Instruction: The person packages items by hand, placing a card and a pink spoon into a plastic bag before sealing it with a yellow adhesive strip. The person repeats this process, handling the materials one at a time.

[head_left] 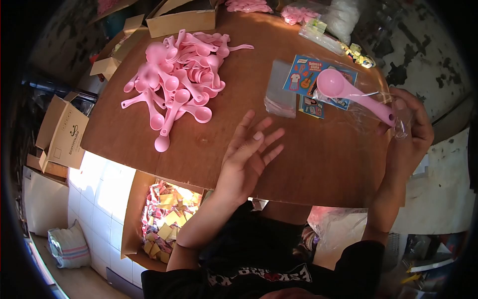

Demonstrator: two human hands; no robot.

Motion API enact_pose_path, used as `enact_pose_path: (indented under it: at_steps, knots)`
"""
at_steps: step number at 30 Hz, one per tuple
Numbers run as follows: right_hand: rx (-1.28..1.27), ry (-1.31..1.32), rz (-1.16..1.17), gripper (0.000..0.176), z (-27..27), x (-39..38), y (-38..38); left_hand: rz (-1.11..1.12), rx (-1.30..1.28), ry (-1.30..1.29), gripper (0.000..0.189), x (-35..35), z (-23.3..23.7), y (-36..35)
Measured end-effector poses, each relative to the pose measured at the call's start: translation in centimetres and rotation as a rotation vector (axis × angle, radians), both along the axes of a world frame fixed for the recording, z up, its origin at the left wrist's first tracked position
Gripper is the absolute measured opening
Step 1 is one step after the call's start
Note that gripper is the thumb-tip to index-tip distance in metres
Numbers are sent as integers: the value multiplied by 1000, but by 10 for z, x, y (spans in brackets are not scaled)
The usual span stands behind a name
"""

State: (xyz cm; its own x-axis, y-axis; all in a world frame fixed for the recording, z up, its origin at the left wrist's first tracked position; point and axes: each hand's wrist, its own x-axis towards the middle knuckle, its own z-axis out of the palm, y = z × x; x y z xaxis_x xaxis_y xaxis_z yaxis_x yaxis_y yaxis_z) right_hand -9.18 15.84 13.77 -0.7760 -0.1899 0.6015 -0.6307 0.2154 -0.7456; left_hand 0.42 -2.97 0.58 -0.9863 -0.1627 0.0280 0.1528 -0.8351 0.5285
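Note:
My right hand [416, 124] is closed at the table's right edge, pinching the handle end of a pink measuring spoon [359, 95] and the clear plastic bag [402, 124] around it. The spoon's round bowl points left, above blue printed cards [297, 74] with pictures on them. My left hand [244, 162] is raised over the front of the table, palm up, fingers spread, holding nothing. Just left of the cards lies a stack of flat clear bags [280, 97]. A large pile of pink measuring spoons [181, 102] covers the table's left part.
An open cardboard box [181, 20] stands at the table's back edge. Bags of pink pieces [297, 15] and a bundle of yellow pieces [359, 56] lie at the back right. Below the front edge, a carton [130, 219] holds many small yellow and pink packets.

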Motion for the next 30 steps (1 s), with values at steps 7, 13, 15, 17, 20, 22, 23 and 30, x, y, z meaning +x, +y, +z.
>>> enact_pose_path:
  at_steps: [7, 13, 15, 17, 20, 22, 23, 30]
  knots:
    - [416, 350, -15, 15, -5, -54, -34, 398, -334, 36, 66, 5, 5, 2]
    - [588, 29, 156, 14, -6, -23, -41, 512, -1034, 224, 59, -4, 24, -9]
    - [580, 31, 161, 15, -7, -10, -45, 429, -1174, 369, 60, -7, 39, 0]
    - [537, -76, 255, 14, -3, 3, -48, 528, -1209, 394, 47, -11, 43, 8]
    - [520, -98, 310, 17, -2, 3, -45, 628, -1044, 220, 17, -16, 32, 9]
    - [521, -103, 323, 18, -1, 6, -44, 545, -966, 160, 17, -11, 36, 6]
    - [452, 124, 318, 17, -2, 7, -44, 460, -887, 97, 16, -7, 39, 5]
    - [589, 577, 332, 14, -13, 15, -38, 469, -1263, 120, 17, 8, 49, 10]
